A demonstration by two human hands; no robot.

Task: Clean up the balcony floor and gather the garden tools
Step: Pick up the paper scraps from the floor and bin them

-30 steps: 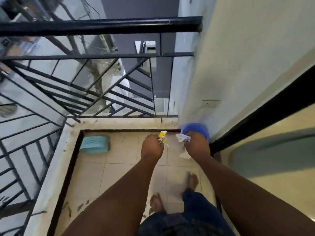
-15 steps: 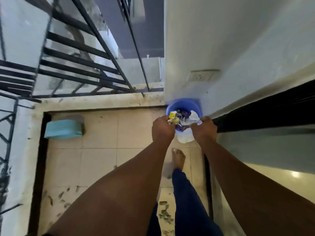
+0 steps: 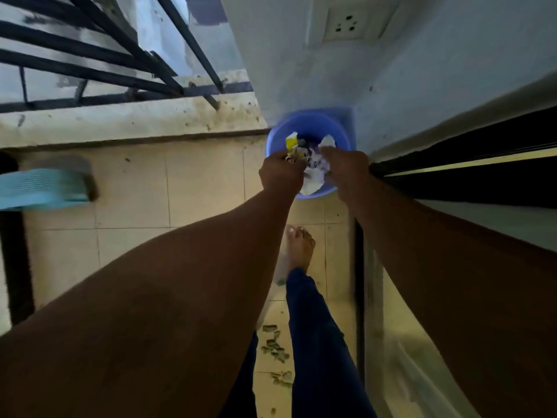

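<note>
Yellow wrapper scrap point(image 3: 291, 145) is being pinched in the curled fingers of the left hand point(image 3: 281, 173), held directly above the blue bin point(image 3: 278, 134). Crumpled white paper point(image 3: 316, 173) is being gripped by the right hand point(image 3: 346, 170), fingers closed round it, just beside the left hand and likewise over the bin's open mouth. More litter is being shown inside the bin, too blurred to be itemised.

Blue bin: being kept in the far right corner of the balcony floor point(image 3: 135, 191), touching the white wall point(image 3: 286, 55) and just beside the dark door frame point(image 3: 452, 164).

Bare foot point(image 3: 298, 248) and blue trouser leg point(image 3: 319, 342): being placed on the tiles near the floor's right edge, between the bin and the viewer.

Green leaf scraps point(image 3: 274, 348): being left scattered on the tiles at the near edge, beside the trouser leg.

Teal slatted object point(image 3: 42, 188): being seen at the floor's left edge, well apart from the bin, blurred.

Black railing point(image 3: 105, 49): being carried on the stained ledge point(image 3: 120, 119) along the floor's far edge.

Wall socket point(image 3: 346, 24): being displayed on the wall above the bin.
</note>
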